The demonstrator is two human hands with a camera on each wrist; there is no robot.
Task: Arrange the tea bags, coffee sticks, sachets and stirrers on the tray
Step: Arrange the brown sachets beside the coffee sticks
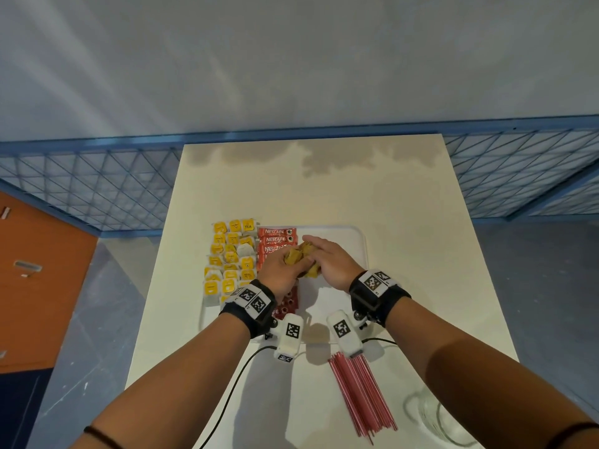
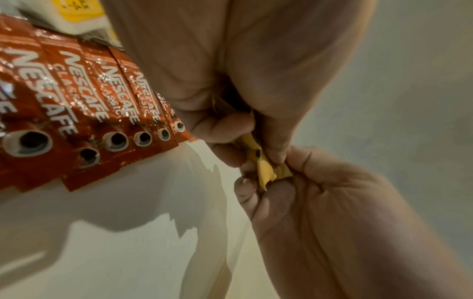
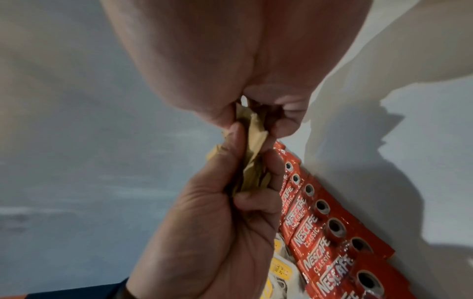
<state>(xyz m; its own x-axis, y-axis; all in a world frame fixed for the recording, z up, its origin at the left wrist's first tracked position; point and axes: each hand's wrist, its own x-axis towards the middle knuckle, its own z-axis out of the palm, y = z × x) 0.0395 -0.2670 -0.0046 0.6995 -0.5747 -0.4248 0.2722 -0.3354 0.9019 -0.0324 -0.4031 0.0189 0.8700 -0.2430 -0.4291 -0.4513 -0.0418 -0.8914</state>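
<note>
Both hands meet above the middle of the white tray (image 1: 359,241) and hold one bunch of brown-yellow sachets (image 1: 299,254). My left hand (image 1: 282,270) grips the bunch from the left, my right hand (image 1: 327,259) from the right. In the left wrist view the sachets (image 2: 263,172) stick out between curled fingers; in the right wrist view the sachets (image 3: 252,151) are pinched by both hands. Yellow tea bags (image 1: 228,260) fill the tray's left part. Red coffee sticks (image 1: 277,238) lie in a column beside them. Red stirrers (image 1: 363,393) lie on the table, near the front.
The tray sits on a white table (image 1: 405,196). A clear glass cup (image 1: 434,416) stands at the front right, beside the stirrers. Blue mesh railing (image 1: 97,183) runs behind the table. Black cables trail from the wrist cameras across the table's front.
</note>
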